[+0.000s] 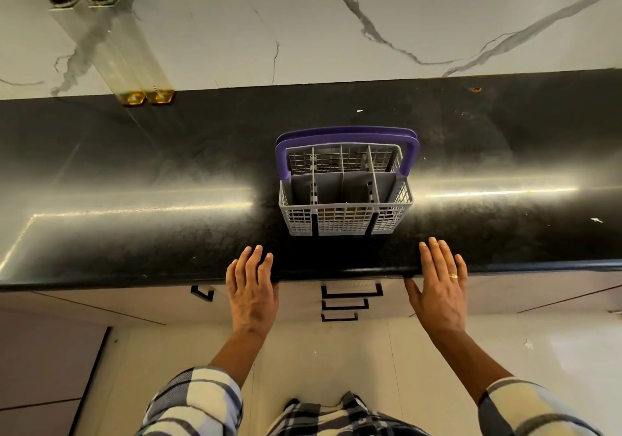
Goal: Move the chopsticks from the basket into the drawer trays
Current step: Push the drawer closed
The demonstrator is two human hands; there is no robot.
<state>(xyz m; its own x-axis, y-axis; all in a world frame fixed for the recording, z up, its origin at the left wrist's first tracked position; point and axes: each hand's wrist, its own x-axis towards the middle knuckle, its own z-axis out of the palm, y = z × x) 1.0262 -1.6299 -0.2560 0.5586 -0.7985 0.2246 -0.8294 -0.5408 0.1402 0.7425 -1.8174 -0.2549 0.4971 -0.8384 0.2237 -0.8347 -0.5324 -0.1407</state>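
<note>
Both hands are laid flat with fingers spread and nothing held, the left hand (251, 285) and the right hand (442, 284) resting at the front edge of the black countertop (134, 173), either side of the grey basket (345, 189) with its purple handle (348, 135), set near that edge. No chopsticks can be made out in its compartments (they look empty), and the drawers (351, 296) below are seen closed, so the task is judged finished or unstarted. Two oil bottles (114, 45) are seen at the back left against a marble wall (336, 14)
</note>
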